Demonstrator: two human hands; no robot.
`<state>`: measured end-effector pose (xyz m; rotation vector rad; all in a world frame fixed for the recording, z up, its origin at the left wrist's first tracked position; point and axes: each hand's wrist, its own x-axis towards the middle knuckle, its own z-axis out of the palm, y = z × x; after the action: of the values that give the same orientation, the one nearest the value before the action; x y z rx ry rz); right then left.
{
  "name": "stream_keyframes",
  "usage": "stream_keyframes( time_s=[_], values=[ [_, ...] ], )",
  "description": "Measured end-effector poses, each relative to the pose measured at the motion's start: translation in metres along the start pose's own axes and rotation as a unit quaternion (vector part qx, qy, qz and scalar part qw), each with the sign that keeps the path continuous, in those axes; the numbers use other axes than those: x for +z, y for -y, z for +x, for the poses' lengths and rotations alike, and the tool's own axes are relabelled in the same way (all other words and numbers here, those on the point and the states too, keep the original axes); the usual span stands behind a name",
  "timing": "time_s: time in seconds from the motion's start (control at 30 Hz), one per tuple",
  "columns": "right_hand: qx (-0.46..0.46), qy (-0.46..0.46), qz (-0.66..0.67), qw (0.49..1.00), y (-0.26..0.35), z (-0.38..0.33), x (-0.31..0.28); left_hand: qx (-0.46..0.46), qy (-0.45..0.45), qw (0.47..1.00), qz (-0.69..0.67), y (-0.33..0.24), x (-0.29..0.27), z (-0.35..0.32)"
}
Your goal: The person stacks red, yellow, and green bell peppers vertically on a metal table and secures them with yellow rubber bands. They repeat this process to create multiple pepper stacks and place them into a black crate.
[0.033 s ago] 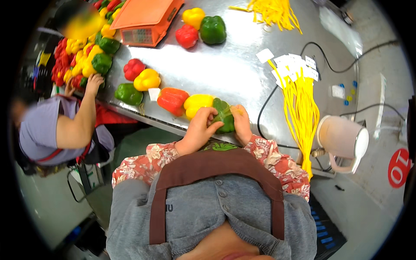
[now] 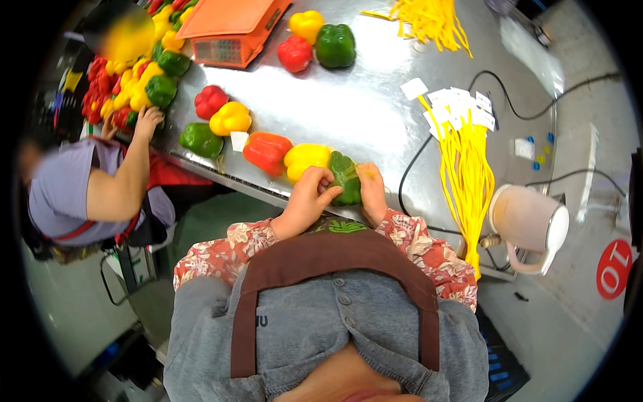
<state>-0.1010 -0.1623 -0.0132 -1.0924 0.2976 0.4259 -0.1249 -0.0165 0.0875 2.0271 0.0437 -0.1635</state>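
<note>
At the table's near edge my left hand (image 2: pixel 312 195) is closed, its curled fingertips and thumb against the left side of a green bell pepper (image 2: pixel 345 191). My right hand (image 2: pixel 372 189) is closed at the pepper's right side. A thin yellowish band (image 2: pixel 347 175) stretches across the pepper between my fingertips; its ends are hidden in them. Touching the green pepper is a yellow bell pepper (image 2: pixel 308 161), and left of that lies a red one (image 2: pixel 266 153). These peppers form a row.
Left of the row, red, yellow and green peppers (image 2: pixel 230 118) lie with a white tag. Three peppers and an orange basket (image 2: pixel 228 27) stand farther back. Tagged yellow straps (image 2: pixel 465 161), a black cable and a pitcher (image 2: pixel 526 221) are at right. At left a person (image 2: pixel 100 181) touches a pepper pile.
The view has shifted slightly, so the table's far things sit a little lower and to the right. My hands stay at the green pepper, with hardly any visible movement.
</note>
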Motion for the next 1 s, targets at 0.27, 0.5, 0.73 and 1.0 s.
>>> stream_keyframes(
  time_s=[0.27, 0.5, 0.73, 1.0],
  values=[
    [0.133, 0.197, -0.317, 0.918, 0.018, -0.024, -0.024, -0.058, -0.076, 0.994, 0.053, 0.012, -0.004, -0.046],
    [-0.011, 0.373, -0.405, 0.835, 0.026, -0.026, -0.039, -0.140, 0.016, 0.987, -0.077, 0.007, -0.009, -0.066],
    [-0.128, 0.463, -0.384, 0.789, 0.150, -0.011, 0.043, -0.067, -0.091, 0.991, -0.075, -0.059, -0.083, -0.015],
    [-0.411, 0.364, -0.470, 0.692, 0.275, -0.017, 0.148, 0.130, -0.227, 0.949, 0.178, -0.158, -0.176, 0.011]
  ],
)
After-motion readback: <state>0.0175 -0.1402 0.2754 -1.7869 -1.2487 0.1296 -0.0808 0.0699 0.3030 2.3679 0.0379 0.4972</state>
